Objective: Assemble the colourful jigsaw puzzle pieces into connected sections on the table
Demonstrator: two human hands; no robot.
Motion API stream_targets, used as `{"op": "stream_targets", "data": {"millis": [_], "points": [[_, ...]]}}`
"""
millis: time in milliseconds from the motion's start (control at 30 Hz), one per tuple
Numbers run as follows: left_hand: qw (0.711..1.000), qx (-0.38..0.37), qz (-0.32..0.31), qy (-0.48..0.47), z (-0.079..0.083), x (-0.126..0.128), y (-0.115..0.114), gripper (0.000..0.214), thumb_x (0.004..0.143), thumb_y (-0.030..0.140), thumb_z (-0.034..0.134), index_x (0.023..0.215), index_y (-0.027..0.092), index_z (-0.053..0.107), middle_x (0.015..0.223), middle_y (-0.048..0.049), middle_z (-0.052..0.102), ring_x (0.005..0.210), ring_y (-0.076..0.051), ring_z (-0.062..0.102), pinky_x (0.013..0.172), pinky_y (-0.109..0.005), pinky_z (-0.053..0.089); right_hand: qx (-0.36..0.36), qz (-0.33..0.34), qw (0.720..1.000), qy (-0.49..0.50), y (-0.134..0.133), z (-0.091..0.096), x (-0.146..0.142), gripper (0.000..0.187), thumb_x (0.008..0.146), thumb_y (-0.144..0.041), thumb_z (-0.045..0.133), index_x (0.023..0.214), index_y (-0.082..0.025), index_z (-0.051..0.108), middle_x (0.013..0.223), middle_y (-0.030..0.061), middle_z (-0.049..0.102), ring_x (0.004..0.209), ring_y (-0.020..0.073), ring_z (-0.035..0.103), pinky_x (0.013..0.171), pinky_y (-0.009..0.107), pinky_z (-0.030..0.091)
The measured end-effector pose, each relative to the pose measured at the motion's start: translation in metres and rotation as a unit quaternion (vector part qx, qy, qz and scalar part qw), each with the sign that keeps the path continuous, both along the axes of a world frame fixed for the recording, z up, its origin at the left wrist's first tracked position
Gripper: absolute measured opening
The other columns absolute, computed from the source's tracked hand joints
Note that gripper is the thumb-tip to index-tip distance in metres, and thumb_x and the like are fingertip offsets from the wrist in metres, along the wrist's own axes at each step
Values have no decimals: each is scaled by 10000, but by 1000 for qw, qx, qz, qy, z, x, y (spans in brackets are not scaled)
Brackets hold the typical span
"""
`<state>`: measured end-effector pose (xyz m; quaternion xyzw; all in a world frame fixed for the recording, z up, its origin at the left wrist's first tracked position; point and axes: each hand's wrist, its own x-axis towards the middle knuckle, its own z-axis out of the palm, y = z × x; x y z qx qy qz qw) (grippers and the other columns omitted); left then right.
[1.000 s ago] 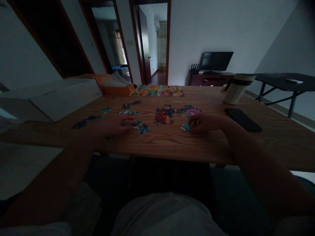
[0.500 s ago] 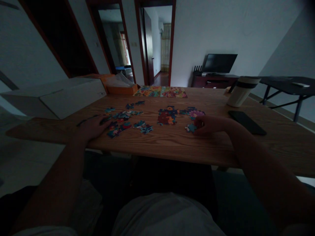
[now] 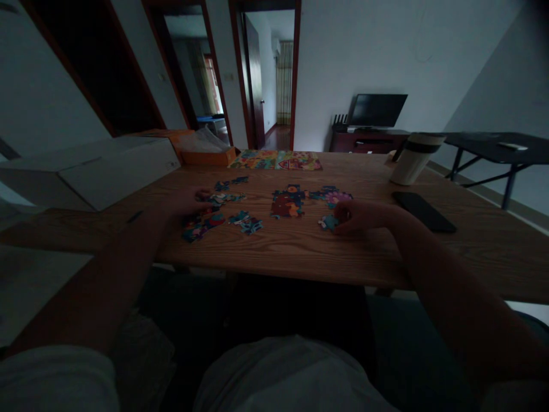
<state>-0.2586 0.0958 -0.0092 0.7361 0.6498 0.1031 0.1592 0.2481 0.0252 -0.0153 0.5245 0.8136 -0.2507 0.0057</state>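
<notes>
My right hand (image 3: 358,216) rests on the wooden table with thumb and fingertips closed on a light-blue puzzle piece (image 3: 328,222). Just beyond it lies a joined strip of puzzle with a pink flower-like part (image 3: 338,197), which links leftward to a larger dark red and blue assembled section (image 3: 285,205). Over the left pile reaches my left hand (image 3: 186,203), its fingers apart above the loose puzzle pieces (image 3: 201,226); part of the pile is hidden beneath it. More loose pieces (image 3: 245,222) lie to the right of that hand, and a few others (image 3: 231,183) sit farther back.
A colourful printed sheet (image 3: 274,161) lies at the table's far edge. To its left stand an orange box (image 3: 208,157) with clear plastic and a large white box (image 3: 120,174). On the right are a dark phone-like slab (image 3: 424,212) and a pale tumbler (image 3: 414,163).
My left hand has moved right and away from me, from the pile's left side to over the pieces. My right hand stays on the light-blue piece. The view has shifted slightly.
</notes>
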Motion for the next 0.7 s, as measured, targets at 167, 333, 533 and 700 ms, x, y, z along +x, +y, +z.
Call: {"op": "stream_targets", "data": {"millis": [167, 333, 533, 700], "points": [[999, -5, 26, -25, -1, 0, 0, 796, 794, 512, 726, 1472, 184, 469, 1333, -118, 634, 1021, -253, 666, 794, -303, 528, -2, 4, 1000, 8, 0, 0, 0, 368, 752, -525, 731, 887, -194, 647, 925, 87, 681, 779, 220, 593, 659, 333, 450], [988, 128, 28, 83, 7, -3, -5, 760, 819, 453, 724, 1478, 182, 459, 1444, -106, 535, 1171, -279, 576, 991, -363, 467, 11, -7, 1000, 4, 1, -2, 0, 412, 745, -542, 744, 949, -196, 652, 971, 89, 694, 813, 226, 614, 693, 331, 474], [945, 228, 20, 234, 24, -4, -27, 675, 919, 562, 616, 1454, 167, 499, 1447, -122, 522, 1237, -368, 503, 1088, -483, 379, 13, -4, 1000, 17, 3, -5, 1, 366, 763, -462, 745, 980, -189, 633, 1042, 104, 693, 859, 222, 644, 750, 318, 501], [951, 287, -89, 78, 31, 37, -58, 474, 948, 427, 608, 1350, 179, 558, 1373, -67, 592, 1221, -251, 541, 1126, -411, 392, 4, -14, 1000, 18, 3, -5, 1, 339, 771, -428, 733, 994, -186, 651, 1006, 97, 707, 870, 233, 657, 754, 326, 508]]}}
